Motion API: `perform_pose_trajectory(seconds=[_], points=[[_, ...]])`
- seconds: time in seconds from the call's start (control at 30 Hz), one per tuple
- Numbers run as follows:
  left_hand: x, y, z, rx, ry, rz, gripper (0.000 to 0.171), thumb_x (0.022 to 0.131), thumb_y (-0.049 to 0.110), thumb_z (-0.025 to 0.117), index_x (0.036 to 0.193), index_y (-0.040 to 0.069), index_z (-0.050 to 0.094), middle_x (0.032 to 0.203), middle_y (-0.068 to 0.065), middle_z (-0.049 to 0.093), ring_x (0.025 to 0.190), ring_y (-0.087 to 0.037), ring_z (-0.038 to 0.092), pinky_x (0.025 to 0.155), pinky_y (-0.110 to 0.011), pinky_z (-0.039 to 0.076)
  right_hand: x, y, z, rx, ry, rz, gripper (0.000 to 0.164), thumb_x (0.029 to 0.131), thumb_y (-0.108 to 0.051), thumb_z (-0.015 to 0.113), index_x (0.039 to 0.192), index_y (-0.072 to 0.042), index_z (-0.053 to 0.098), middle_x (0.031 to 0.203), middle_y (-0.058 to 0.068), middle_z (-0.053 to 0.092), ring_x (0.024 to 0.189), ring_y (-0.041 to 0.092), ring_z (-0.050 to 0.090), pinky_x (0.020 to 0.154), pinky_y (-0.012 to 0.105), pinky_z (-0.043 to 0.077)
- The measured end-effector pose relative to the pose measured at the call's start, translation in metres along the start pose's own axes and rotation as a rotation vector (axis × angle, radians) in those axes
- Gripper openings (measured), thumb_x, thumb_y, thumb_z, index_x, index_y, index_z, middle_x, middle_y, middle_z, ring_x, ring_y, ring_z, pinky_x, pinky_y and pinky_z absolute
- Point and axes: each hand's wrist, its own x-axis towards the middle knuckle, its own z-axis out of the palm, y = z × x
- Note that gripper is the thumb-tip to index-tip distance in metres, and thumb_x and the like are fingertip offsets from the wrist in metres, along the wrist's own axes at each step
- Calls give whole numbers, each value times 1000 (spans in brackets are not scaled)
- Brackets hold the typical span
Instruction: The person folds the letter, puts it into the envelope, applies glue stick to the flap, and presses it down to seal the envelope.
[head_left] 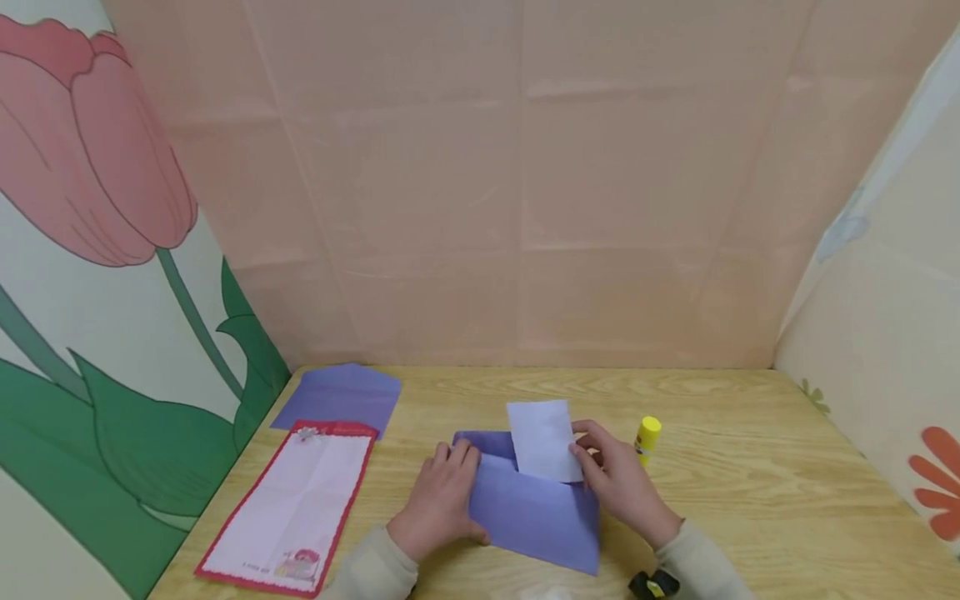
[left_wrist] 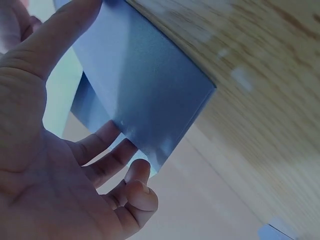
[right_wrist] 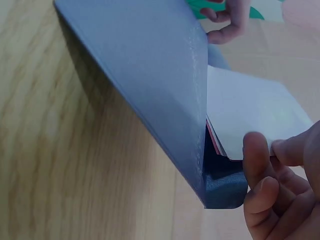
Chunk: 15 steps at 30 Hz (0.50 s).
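A purple paper envelope (head_left: 532, 521) stands tilted above the wooden table, its mouth spread at the top. My left hand (head_left: 444, 496) grips its left side, fingers over the top edge and thumb low on the front; the left wrist view shows this hand (left_wrist: 55, 170) around the envelope (left_wrist: 150, 85). My right hand (head_left: 618, 475) pinches the right edge of a white paper card (head_left: 542, 437), whose lower end sits inside the mouth. In the right wrist view, a thin red edge (right_wrist: 212, 134) shows beside the card (right_wrist: 250, 110), within the envelope.
A yellow glue stick (head_left: 647, 437) stands upright just beyond my right hand. To the left lies a red-bordered letter sheet (head_left: 296, 500), overlapping a second purple envelope (head_left: 345, 396) near the table's back left corner. A pinkish covering (head_left: 517, 208) hangs behind the table (head_left: 750, 475).
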Motion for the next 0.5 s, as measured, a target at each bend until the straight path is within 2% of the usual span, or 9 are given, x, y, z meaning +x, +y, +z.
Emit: perform_pose_trajectory(seconds=[0.2,0.37,0.5], points=[[-1,2,1,24,44,21,105,42,59,96,122,6,55,120,-6,52,97,-23,44,75,-35,46,0,-2,0,-109,-59,-45,24,98,-5,61,120,-15,62,88,5,70,42,-1,49,41,23,44],[0,3,0,12,12,14,105,45,60,96,126,6,54,124,-7,51,99,-23,43,77,-35,46,1,-3,1,-243,-62,-88,26,95,-5,65,119,-16,66,90,1,72,56,-3,52,51,21,46],[0,3,0,0,1,9,106,47,59,95,128,6,53,125,-7,51,101,-23,43,79,-36,46,1,-2,2,-346,-51,-151,26,93,-4,68,117,-14,68,89,-2,73,67,0,58,60,24,49]])
